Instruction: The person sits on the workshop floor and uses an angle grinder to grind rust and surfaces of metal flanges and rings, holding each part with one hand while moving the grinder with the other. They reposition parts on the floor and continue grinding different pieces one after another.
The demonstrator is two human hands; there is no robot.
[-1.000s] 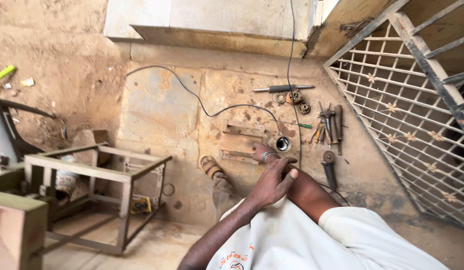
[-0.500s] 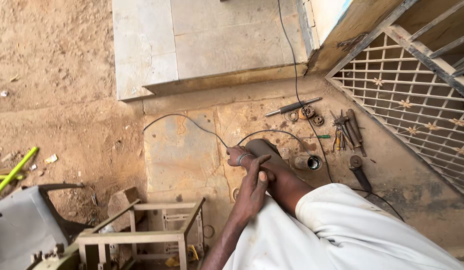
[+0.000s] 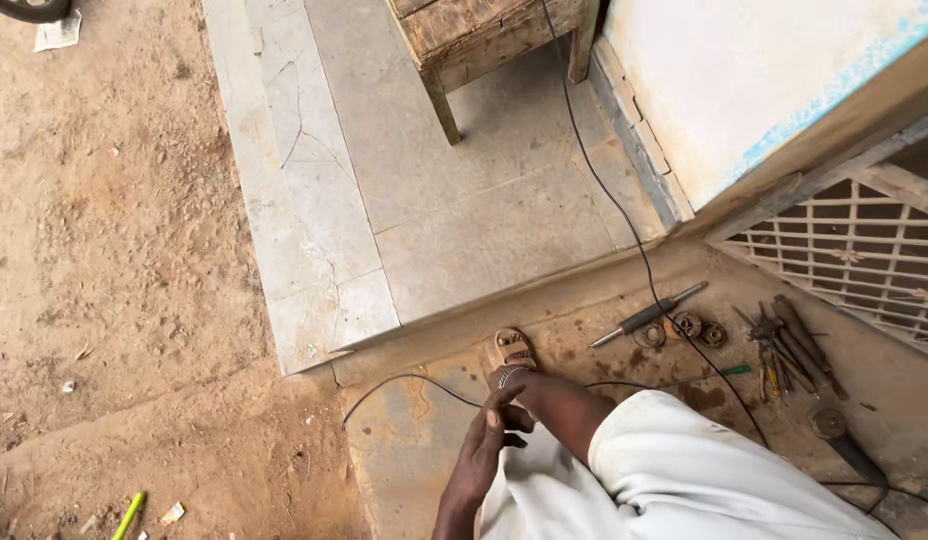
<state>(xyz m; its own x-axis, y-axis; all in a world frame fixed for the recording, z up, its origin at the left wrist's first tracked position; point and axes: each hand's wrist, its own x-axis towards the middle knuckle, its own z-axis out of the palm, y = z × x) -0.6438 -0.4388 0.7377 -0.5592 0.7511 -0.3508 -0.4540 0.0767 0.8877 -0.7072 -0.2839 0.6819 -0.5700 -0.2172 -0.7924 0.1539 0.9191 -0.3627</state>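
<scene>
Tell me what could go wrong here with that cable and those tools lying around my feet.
The black cable runs across the slab close to the sandalled foot, so it might snag a step. The loose tools and screwdriver on the ground could roll underfoot. The left hand rests near the cable, which might get tugged.

Rusty floor (image 3: pixel 414 440): screwdriver (image 3: pixel 649 315) and tools (image 3: pixel 789 350) at 3 o'clock, black cable (image 3: pixel 624 225) running to 12, sandal (image 3: pixel 514 348) centre.

Bare slab (image 3: pixel 464 200) ahead, cable (image 3: pixel 624 220) — tools (image 3: pixel 784 350) crowd right
</scene>
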